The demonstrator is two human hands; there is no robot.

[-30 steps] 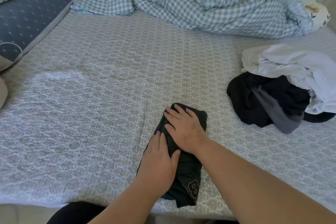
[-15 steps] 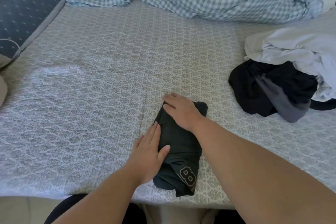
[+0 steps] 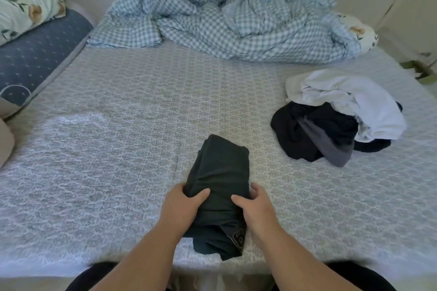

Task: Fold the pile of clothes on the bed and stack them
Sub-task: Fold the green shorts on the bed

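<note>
Dark folded garment [image 3: 220, 172] on the bed [image 3: 118, 149], left hand [image 3: 182, 205] and right hand [image 3: 255, 208] gripping its sides; unfolded clothes pile [image 3: 331, 120] waits right.

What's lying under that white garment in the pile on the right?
Under the white garment lies dark clothing, with a grey piece poking out at the front. How many items are in the pile cannot be told, since the white garment covers the rest.

Soft daylight, bright patch on bedsheet [image 3: 71, 125] left; wide-angle edge bending, slight blur.
</note>
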